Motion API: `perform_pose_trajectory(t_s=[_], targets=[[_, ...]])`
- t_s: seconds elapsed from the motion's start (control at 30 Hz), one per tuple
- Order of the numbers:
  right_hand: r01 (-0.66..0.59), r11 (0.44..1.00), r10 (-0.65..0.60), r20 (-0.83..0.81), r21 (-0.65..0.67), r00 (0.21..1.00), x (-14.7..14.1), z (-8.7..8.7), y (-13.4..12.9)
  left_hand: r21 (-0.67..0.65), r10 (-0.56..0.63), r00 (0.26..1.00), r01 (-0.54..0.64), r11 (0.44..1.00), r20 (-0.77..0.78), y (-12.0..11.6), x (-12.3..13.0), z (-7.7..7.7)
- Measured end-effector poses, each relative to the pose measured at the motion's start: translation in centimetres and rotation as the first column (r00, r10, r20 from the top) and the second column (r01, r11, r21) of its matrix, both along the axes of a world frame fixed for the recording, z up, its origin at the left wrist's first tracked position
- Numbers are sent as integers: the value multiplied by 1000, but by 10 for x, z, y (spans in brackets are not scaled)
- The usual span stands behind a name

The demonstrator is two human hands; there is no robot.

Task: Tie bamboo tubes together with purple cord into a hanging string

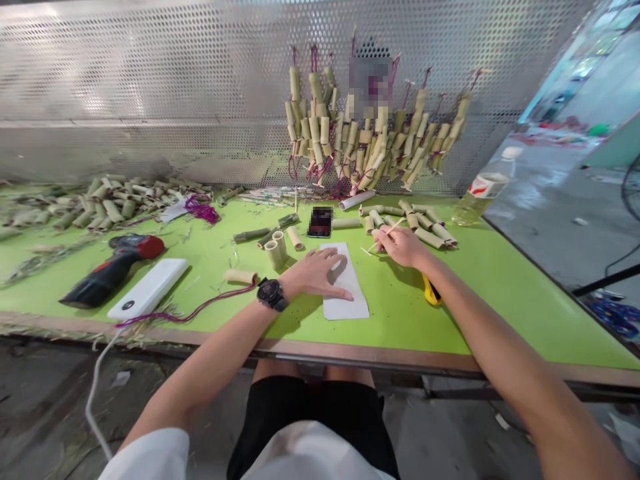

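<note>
My left hand [320, 273] lies over a white sheet of paper [347, 309], fingers stretched and thumb spread, with a dark watch [271, 294] on its wrist. Between the curled fingers of my right hand [397, 247] is a thin pale stick [397, 224] with a small crosspiece at its lower end. A yellow-handled tool [430, 293] lies partly hidden beneath my right forearm. Two short bamboo tubes [273, 255] stand upright beyond my left wrist. Nearer that wrist, a bamboo tube [240, 276] lies with purple cord [200, 312] running from it. Cut bamboo pieces [429, 238] lie beyond my right hand.
Strung bamboo pieces [370, 143] hang on a perforated metal panel [200, 80] behind the green table [525, 313]. A phone [320, 222] is mid-table. Leftward are a cordless drill [113, 270], a white power bank [150, 287] and a bamboo pile [110, 203]. A bottle [480, 197] stands right.
</note>
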State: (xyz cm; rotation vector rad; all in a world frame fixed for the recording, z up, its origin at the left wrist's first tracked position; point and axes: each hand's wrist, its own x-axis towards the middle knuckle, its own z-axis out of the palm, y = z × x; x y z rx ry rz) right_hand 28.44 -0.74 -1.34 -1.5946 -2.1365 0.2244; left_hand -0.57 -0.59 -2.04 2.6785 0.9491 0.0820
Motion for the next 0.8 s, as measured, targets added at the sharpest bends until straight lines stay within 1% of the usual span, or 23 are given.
perform_pose_trajectory(t_s=[0.07,0.17,0.27,0.33,0.37,0.4,0.47,0.53,0.63,0.73,0.8], targets=[[-17,1000,19,-105,15,994,0,-1,0,-17,-3,1000,2,1000,-15,0,0,1],[2,1000,5,-275,24,962,-1,-3,0,-53,0,999,-2,999,-44,-1,-1,1],[-27,999,6,-474,-37,880,-9,-6,-1,-82,7,998,-12,997,-63,-3,-2,1],[-91,992,27,-540,-92,841,-18,-8,-5,-96,5,998,-11,995,-64,-4,-1,1],[-119,986,38,-543,-115,839,-24,-8,-8,-105,4,998,-11,994,-67,-5,-1,2],[-138,982,47,-532,-133,845,-30,-8,-11,-117,6,997,-15,993,-74,-6,-1,2],[-136,981,54,-479,-138,876,-42,-8,-17,-144,16,996,-29,989,-89,-7,0,3],[-111,989,65,-401,-94,914,-51,-7,-23,-157,21,996,-35,987,-89,-8,1,2],[-118,993,114,-268,2,957,-59,-7,-30,-157,3,998,-13,987,-60,-9,5,-2],[-137,989,142,-139,48,980,-63,-9,-33,-156,-9,1000,5,988,-22,-11,9,-7],[-140,988,145,-86,61,986,-67,-11,-35,-144,-14,1000,16,989,11,-12,11,-10]])
